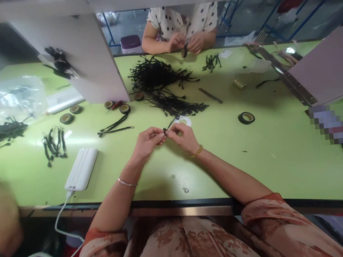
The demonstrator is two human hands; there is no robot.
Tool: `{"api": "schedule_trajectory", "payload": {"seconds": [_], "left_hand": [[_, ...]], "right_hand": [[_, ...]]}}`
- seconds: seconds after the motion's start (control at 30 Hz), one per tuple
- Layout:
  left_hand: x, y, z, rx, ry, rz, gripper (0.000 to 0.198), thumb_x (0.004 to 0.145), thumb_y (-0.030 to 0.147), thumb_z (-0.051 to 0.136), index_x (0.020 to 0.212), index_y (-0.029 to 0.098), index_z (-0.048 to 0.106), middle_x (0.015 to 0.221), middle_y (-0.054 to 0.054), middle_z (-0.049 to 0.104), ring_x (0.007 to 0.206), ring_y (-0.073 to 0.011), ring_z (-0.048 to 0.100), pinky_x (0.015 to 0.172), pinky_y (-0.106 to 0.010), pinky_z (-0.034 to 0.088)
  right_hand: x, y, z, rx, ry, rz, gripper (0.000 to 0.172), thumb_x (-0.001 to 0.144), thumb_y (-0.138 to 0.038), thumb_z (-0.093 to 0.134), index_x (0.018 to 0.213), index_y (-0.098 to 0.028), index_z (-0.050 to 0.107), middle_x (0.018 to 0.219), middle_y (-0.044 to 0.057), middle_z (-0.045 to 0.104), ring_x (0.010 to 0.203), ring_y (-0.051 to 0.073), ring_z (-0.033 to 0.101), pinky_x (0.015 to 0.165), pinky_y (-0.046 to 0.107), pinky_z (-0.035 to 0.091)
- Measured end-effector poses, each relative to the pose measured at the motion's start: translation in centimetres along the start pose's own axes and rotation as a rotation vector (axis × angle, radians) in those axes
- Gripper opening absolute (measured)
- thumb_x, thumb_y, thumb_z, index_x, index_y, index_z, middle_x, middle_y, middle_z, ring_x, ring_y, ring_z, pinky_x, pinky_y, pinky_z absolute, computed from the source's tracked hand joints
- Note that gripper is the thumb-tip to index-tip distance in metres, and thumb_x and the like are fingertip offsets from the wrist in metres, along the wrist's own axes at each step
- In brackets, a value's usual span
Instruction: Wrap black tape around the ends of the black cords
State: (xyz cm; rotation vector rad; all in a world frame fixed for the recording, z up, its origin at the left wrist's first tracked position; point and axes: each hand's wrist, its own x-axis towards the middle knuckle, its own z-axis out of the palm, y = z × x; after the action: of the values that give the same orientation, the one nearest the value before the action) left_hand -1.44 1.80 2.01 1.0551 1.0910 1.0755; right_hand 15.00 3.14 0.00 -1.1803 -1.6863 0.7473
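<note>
My left hand and my right hand meet above the green table, both pinched on a thin black cable held between their fingertips. The cable's free end rises toward a white tape roll lying just behind my right hand. A large pile of black cables sits further back on the table. Each wrist wears a bangle.
A white power bank with a white lead lies at the left. Tape rolls are scattered about, and cable bundles lie left. A white panel stands behind them. Another person's hands work across the table.
</note>
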Motion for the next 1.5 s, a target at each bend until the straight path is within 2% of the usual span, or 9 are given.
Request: {"api": "schedule_trajectory", "payload": {"seconds": [0.2,0.47,0.77,0.97,1.1,1.23,1.3,1.4,1.5], "left_hand": [[0.2,-0.7,0.5,-0.007,0.052,0.061,0.026,0.064,0.03,0.077,0.074,0.014,0.06,0.062,0.002,0.061,0.059,-0.0079,0.054,0.06,-0.022,0.041],[0.2,-1.0,0.6,0.04,0.083,0.213,0.025,0.068,0.028,0.075,0.084,0.017,0.059,0.063,0.004,0.061,0.062,-0.0091,0.056,0.065,-0.023,0.045],[0.3,-1.0,0.4,0.154,0.156,0.155,0.024,0.066,0.033,0.075,0.082,0.015,0.07,0.069,-0.001,0.066,0.066,-0.0127,0.059,0.072,-0.029,0.049],[0.5,-1.7,0.6,0.155,0.171,0.101,0.02,0.064,0.03,0.075,0.073,0.014,0.066,0.068,0.0,0.064,0.064,-0.0107,0.054,0.068,-0.026,0.044],[0.5,-1.9,0.7,0.23,0.211,0.141,0.015,0.07,0.028,0.068,0.073,0.015,0.062,0.064,0.003,0.057,0.059,-0.0088,0.046,0.059,-0.023,0.036],[0.3,-1.1,0.4,0.257,0.129,0.195,0.016,0.076,0.031,0.065,0.074,0.016,0.059,0.062,0.004,0.052,0.058,-0.0091,0.044,0.059,-0.023,0.035],[0.0,-0.5,0.3,0.305,0.065,0.213,0.016,0.078,0.032,0.063,0.075,0.016,0.059,0.062,0.004,0.053,0.059,-0.0099,0.044,0.06,-0.023,0.035],[-0.5,0.1,0.5,0.453,-0.016,0.252,0.013,0.08,0.029,0.059,0.076,0.017,0.06,0.067,0.002,0.058,0.064,-0.0118,0.048,0.064,-0.025,0.038],[-1.0,0.1,1.0,0.606,-0.092,0.319,0.01,0.081,0.026,0.056,0.076,0.019,0.061,0.074,-0.001,0.063,0.07,-0.0143,0.053,0.072,-0.027,0.042]], "right_hand": [[-0.1,0.0,0.3,0.01,-0.002,-0.009,0.028,0.081,-0.038,0.061,0.061,-0.02,0.053,0.062,-0.001,0.057,0.064,0.015,0.047,0.07,0.031,0.037],[-0.4,-0.2,0.5,0.002,0.032,-0.013,0.026,0.083,-0.038,0.059,0.065,-0.021,0.054,0.065,-0.001,0.059,0.067,0.015,0.049,0.072,0.031,0.038],[-0.3,-0.2,0.4,-0.12,0.044,-0.058,0.024,0.084,-0.036,0.059,0.066,-0.022,0.053,0.066,0.001,0.06,0.067,0.017,0.049,0.073,0.034,0.039],[-0.5,-0.1,0.2,-0.256,0.065,-0.1,0.009,0.077,-0.03,0.063,0.078,-0.021,0.065,0.08,0.007,0.07,0.08,0.023,0.053,0.076,0.036,0.042],[0.0,0.5,0.1,0.052,-0.024,0.044,0.018,0.074,-0.031,0.059,0.084,-0.019,0.069,0.086,0.008,0.072,0.083,0.023,0.058,0.077,0.036,0.045],[1.3,1.8,-0.4,0.656,-0.141,0.462,0.032,0.077,-0.043,0.049,0.079,-0.016,0.066,0.073,0.009,0.07,0.065,0.019,0.06,0.053,0.028,0.039],[1.8,2.4,-1.2,0.861,-0.227,0.597,0.039,0.079,-0.052,0.047,0.083,-0.017,0.065,0.069,0.009,0.07,0.056,0.017,0.057,0.048,0.026,0.034],[2.3,2.8,-2.5,0.961,-0.449,0.663,0.048,0.078,-0.061,0.053,0.094,-0.017,0.064,0.073,0.008,0.073,0.046,0.012,0.048,0.044,0.024,0.032],[2.3,2.8,-3.3,0.888,-0.602,0.619,0.048,0.072,-0.054,0.07,0.103,-0.016,0.066,0.073,0.005,0.071,0.048,0.009,0.048,0.043,0.021,0.028]]}}
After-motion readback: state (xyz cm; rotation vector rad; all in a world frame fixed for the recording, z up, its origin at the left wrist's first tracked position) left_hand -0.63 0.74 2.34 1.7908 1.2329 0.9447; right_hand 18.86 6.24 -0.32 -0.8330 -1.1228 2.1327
